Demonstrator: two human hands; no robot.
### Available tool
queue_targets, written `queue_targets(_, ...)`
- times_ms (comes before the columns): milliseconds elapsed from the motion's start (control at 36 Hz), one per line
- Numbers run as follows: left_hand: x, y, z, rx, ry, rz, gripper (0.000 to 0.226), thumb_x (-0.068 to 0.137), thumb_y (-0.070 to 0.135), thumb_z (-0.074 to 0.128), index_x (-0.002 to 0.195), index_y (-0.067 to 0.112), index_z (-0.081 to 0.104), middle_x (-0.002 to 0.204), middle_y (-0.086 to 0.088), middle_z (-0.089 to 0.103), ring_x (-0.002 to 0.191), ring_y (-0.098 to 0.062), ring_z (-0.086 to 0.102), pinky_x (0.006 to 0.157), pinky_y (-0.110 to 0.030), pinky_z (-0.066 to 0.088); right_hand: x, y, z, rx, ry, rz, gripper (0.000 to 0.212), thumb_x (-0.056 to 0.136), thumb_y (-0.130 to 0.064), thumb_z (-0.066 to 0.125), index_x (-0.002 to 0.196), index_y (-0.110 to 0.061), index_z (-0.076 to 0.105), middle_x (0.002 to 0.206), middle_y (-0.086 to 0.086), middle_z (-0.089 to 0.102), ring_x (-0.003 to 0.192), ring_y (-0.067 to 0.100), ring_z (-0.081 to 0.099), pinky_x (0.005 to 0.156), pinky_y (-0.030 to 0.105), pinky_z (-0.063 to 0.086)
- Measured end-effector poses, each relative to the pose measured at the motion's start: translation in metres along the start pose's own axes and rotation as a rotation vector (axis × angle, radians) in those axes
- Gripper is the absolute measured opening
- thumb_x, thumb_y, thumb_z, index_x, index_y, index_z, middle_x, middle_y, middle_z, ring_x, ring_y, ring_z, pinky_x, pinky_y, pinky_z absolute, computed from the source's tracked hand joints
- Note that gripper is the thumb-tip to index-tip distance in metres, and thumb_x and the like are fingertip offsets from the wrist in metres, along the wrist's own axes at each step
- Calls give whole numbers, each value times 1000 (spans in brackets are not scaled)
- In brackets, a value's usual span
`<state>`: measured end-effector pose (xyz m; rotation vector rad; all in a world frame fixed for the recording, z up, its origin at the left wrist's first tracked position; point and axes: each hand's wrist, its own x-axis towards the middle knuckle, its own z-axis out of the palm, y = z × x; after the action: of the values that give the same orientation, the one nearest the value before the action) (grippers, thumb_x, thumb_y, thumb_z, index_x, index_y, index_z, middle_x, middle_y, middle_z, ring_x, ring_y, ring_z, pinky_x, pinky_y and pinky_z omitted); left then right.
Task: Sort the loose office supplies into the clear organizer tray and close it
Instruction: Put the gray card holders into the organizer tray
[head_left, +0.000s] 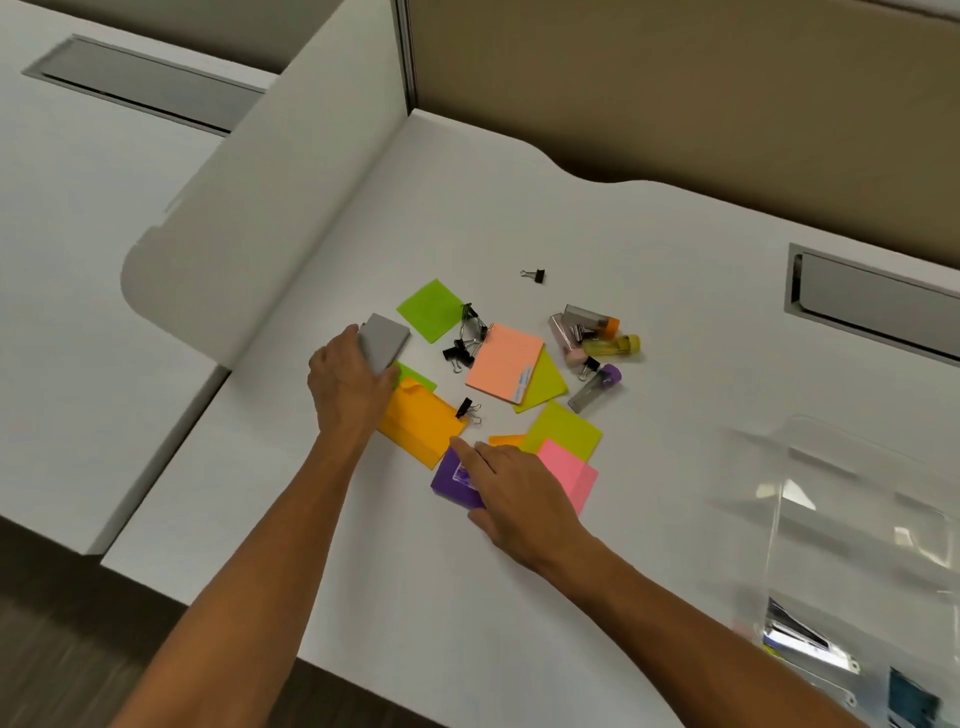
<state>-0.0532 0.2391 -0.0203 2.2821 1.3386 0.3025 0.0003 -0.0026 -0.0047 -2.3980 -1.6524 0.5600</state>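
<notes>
Here the loose supplies lie scattered in the middle of the white bench (467, 597), and the clear organizer tray (852, 519) sits well apart from them at the right edge, its lid raised and blurred. The left hand (349, 384) grips a small grey pad (383, 341), fingers curled round its near end, and holds it over the corner of an orange sticky pad (423, 423) with a green sheet (418, 376) just showing beneath. The right hand (514, 493) rests on a purple pad (453, 478), fingers fairly straight with the forefinger stretched toward the orange pad's corner and the thumb at the purple pad's near side; whether it pinches the pad I cannot tell. Under that hand a pink pad (569, 475) lies partly covered, overlapped at its far end by a yellow-green sheet (563, 431).

Further out, a salmon pad (504, 364) lies on another yellow-green sheet, and a bright green sheet (431, 309) lies beyond the grey pad. Between them is a heap of black binder clips (466, 338); one clip (466, 409) touches the orange pad's far corner, and a lone clip (535, 275) lies apart toward the back. To the right is a cluster of small clear tubes (592, 338) with orange, yellow, pink and purple caps. A beige partition (675, 78) stands behind the bench.
</notes>
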Motion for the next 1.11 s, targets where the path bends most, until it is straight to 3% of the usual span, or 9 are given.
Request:
queue_targets(306,2,4,-11,-93,-48,-24,78,78,32,75,143,16,36,136,-12,50,121,-34,42,93,-48,42,-5,-13,-8,195,134,6,84,85,-46,68,153,-20,26,141,5,49,121,22,46,94,33,46)
queue_targets(472,-15,6,-17,-208,-18,-28,77,78,34,77,141,16,38,133,-11,51,121,-30,42,90,-47,48,-20,-20,-21,613,232,170,80,79,-51,75,146,-30,36,130,-14,53,114,6,49,85,13,46)
queue_targets(556,-24,8,-20,-263,3,-45,75,79,34,76,141,19,38,133,-8,51,122,-28,41,87,-44,49,-27,-20,-27,915,267,246,65,79,-47,74,136,-45,45,118,-33,52,111,-1,53,76,16,55)
queue_targets(667,-43,14,-19,-306,-14,-46,74,78,37,75,140,21,38,132,-4,50,120,-25,40,79,-35,43,-34,-19,-34,1323,250,366,54,84,-30,71,131,-50,52,121,-19,62,106,5,62,76,24,57)
queue_targets(778,-95,28,-24,-386,-22,20,75,78,39,75,141,22,38,131,-4,50,119,-24,46,78,-36,50,-73,-23,-38,1655,278,399,52,86,-19,64,134,-37,55,124,-1,68,106,26,67,89,37,57)
queue_targets(861,-110,32,-23,-430,-58,19,75,78,39,76,141,20,39,131,-3,49,118,-24,48,84,-40,54,-75,-24,-43,1889,247,422,54,85,-19,60,138,-20,55,127,12,66,107,31,66,92,43,55)
queue_targets(944,-122,32,-24,-477,-76,4,74,79,42,76,140,22,40,129,-1,50,112,-19,53,71,-21,50,-79,-22,-44,2070,218,438,53,84,-21,55,136,-10,55,128,19,64,110,36,64,95,46,54)
queue_targets(1111,-162,50,-20,-554,-132,2,66,84,34,73,140,23,41,128,1,48,110,-17,53,65,-11,42,-109,-17,-46,2066,240,383,48,92,-23,56,137,-6,53,129,23,62,109,38,64,95,48,53)
